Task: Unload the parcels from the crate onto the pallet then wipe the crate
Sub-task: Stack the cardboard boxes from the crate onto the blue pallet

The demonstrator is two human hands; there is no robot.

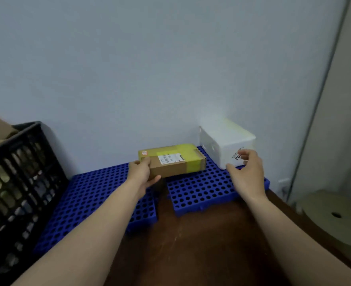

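At pallet | left hand grips barcode-labelled parcel | right hand fingers spread, empty, by "20…"-printed white box

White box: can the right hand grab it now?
Probably yes. The right hand is open at the near corner of the white box, nothing between; the cardboard parcel is clear to one side.
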